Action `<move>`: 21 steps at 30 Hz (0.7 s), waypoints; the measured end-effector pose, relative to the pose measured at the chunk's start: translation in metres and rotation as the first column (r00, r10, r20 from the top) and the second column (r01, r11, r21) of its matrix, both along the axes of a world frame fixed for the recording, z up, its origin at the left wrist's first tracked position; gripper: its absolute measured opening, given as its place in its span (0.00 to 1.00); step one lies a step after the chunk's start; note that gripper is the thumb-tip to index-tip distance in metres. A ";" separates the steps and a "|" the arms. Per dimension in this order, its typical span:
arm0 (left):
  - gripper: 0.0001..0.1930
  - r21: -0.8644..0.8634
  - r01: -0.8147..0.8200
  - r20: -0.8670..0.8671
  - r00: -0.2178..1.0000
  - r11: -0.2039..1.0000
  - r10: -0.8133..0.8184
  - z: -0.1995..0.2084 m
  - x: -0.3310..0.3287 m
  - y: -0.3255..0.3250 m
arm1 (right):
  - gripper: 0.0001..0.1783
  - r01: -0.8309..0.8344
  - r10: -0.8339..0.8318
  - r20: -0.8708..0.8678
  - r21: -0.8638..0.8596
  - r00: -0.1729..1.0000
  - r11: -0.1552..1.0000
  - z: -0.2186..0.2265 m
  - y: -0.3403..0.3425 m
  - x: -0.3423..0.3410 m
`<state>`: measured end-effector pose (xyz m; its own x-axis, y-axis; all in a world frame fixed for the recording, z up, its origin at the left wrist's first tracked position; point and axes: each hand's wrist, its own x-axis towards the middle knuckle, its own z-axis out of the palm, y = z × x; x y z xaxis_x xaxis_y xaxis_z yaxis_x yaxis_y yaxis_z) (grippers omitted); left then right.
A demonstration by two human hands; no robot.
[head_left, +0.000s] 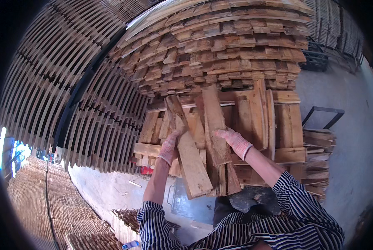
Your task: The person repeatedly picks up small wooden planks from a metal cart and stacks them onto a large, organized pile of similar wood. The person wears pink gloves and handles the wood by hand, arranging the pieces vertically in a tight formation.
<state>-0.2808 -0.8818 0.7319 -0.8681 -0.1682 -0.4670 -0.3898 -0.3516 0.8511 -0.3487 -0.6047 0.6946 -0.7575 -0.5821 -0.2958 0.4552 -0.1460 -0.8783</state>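
My left hand (170, 146), in a pale pinkish work glove, is closed on the edge of a long wooden board (190, 160) that slants toward me. In the same kind of glove, my right hand (233, 139) grips another wooden board (215, 121), its thumb side against the wood. Both boards lie over a layer of loose boards on a wooden stack (288, 125) in front of me. Under the right board, more board ends (224, 179) stick out toward my body. The fingers on the far sides of both boards are partly hidden.
Behind rises a tall pile of stacked boards (236, 54). Slatted stacks (99, 116) stand at the left, and more wood rows (57, 200) at the lower left. Right of the stack lie scrap pieces (317, 158) and a dark metal frame (324, 114) on the concrete floor.
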 end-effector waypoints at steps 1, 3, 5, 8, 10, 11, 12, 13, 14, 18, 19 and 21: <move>0.28 -0.007 0.005 0.012 1.000 1.000 -0.005 -0.004 -0.002 -0.030 | 0.28 0.029 -0.028 0.018 -0.009 0.999 1.000 0.000 -0.012 -0.001; 0.26 -0.023 0.053 0.043 0.998 0.998 -0.052 -0.008 -0.018 -0.072 | 0.24 0.090 -0.090 0.033 -0.002 0.995 0.996 -0.008 -0.022 -0.015; 0.22 -0.038 0.115 0.102 0.989 0.993 -0.110 -0.018 -0.037 -0.104 | 0.25 0.145 -0.147 0.053 0.036 0.988 0.989 -0.002 -0.020 -0.020; 0.17 0.079 0.166 0.045 0.984 0.983 -0.170 -0.054 -0.051 -0.175 | 0.31 0.121 -0.113 -0.052 0.175 0.992 0.977 -0.017 -0.017 -0.022; 0.13 -0.001 0.057 0.021 0.998 0.998 -0.057 -0.089 -0.043 -0.232 | 0.39 0.130 -0.093 -0.121 0.340 0.988 0.932 -0.046 -0.031 -0.024; 0.15 -0.104 0.048 0.028 0.999 0.993 -0.045 -0.092 -0.048 -0.232 | 0.45 0.215 -0.152 -0.181 0.412 0.972 0.885 -0.050 -0.031 -0.020; 0.17 -0.249 0.067 0.048 0.997 0.966 -0.057 -0.087 -0.050 -0.230 | 0.51 0.295 -0.192 -0.251 0.485 0.949 0.824 -0.043 -0.026 -0.015; 0.19 -0.402 0.084 0.067 0.996 0.912 -0.062 -0.080 -0.047 -0.228 | 0.55 0.313 -0.138 -0.312 0.627 0.940 0.714 -0.028 -0.039 -0.012; 0.21 -0.498 0.117 0.087 0.993 0.859 -0.084 -0.075 -0.056 -0.211 | 0.59 0.343 -0.084 -0.362 0.749 0.928 0.567 -0.008 -0.056 -0.010; 0.31 -0.742 0.149 0.156 0.987 0.653 -0.048 -0.060 -0.060 -0.141 | 0.67 0.181 0.118 -0.207 0.963 0.971 0.200 0.017 -0.082 -0.013; 0.32 -0.890 0.121 0.156 0.987 0.439 0.045 -0.070 -0.057 -0.139 | 0.67 0.192 0.120 -0.221 0.958 0.968 0.213 0.012 -0.084 -0.014; 0.35 -0.992 0.101 0.084 0.976 -0.073 0.199 -0.081 -0.054 -0.138 | 0.65 0.187 0.119 -0.215 0.959 0.969 0.213 0.011 -0.088 -0.012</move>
<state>-0.3349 -1.0200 0.6507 -0.7755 -0.6164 0.1365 -0.5784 0.7803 0.2379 -0.3611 -0.6926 0.7060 -0.8901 0.0727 -0.4499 0.2734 0.8750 -0.3996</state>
